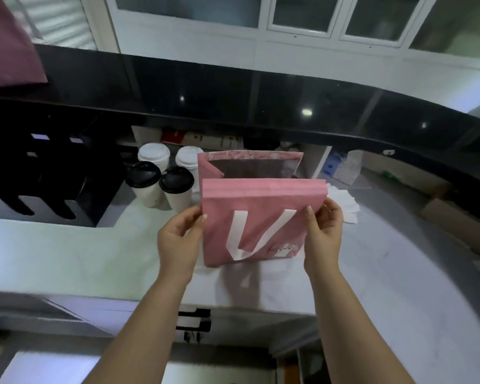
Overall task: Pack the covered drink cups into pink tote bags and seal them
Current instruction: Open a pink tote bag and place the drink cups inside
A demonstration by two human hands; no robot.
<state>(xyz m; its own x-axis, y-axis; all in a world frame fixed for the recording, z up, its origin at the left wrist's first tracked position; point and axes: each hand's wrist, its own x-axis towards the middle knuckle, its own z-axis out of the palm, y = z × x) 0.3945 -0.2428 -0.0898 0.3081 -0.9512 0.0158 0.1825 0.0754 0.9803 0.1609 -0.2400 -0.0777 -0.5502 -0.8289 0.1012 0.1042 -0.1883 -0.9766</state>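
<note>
A pink tote bag (pixel 261 217) with a white handle hangs in front of me above the white counter (pixel 67 259). Its mouth is open, showing a silver lining. My left hand (pixel 180 239) pinches the bag's left edge and my right hand (pixel 323 231) pinches its right edge, thumbs on the near face. Several covered drink cups stand behind and left of the bag: two with black lids (pixel 143 174) (pixel 176 180) and two with white lids (pixel 153 153) (pixel 188 157).
A black raised ledge (pixel 261 106) runs across the back. A black holder rack (pixel 39 184) stands at the left. White napkins (pixel 341 200) lie right of the bag, and cardboard boxes (pixel 460 225) sit at the far right. Another pink bag (pixel 9 42) shows at top left.
</note>
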